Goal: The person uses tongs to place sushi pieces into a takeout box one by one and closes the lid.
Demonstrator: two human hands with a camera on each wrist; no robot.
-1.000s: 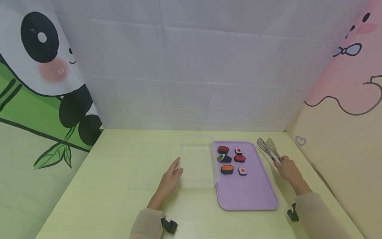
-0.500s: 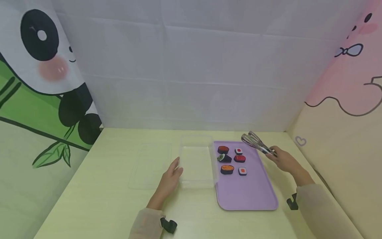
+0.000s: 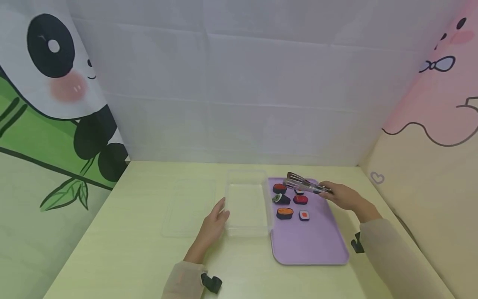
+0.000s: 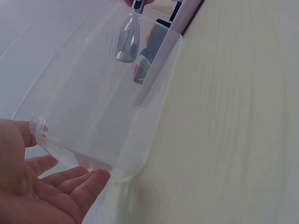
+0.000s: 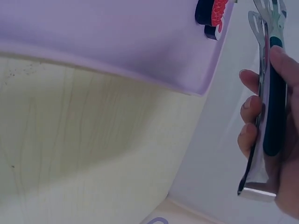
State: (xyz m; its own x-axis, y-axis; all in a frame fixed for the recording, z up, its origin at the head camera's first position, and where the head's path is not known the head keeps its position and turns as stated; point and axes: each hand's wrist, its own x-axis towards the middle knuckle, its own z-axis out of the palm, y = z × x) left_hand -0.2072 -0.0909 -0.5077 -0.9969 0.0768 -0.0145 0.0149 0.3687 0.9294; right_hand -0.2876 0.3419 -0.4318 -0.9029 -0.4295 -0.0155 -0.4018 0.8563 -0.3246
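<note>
My right hand [image 3: 342, 196] holds metal serving tongs [image 5: 275, 98] with dark grip panels, the fingers wrapped round the arms. Their slotted heads stand slightly apart over the back of the purple tray [image 3: 310, 247], by a red-topped sushi piece [image 3: 279, 189]; they partly hide a small white-and-red roll [image 3: 299, 192]. Several toy sushi pieces lie on the tray, among them an orange-topped piece [image 3: 285, 213] and a dark hand roll [image 3: 282, 199]. My left hand [image 3: 213, 226] grips the left side of a clear plastic box [image 4: 93, 93], thumb at the rim and fingers against the outer wall.
A flat clear lid [image 3: 188, 207] lies left of the box on the pale wooden table [image 3: 123, 253]. The tray's left edge touches or nearly touches the box. A white sheet [image 3: 239, 91] closes off the back, with printed cloths at both sides.
My right hand has carried the tongs left from beside the tray to over its back part, turning them to point left. My left hand and the box have stayed in place.
</note>
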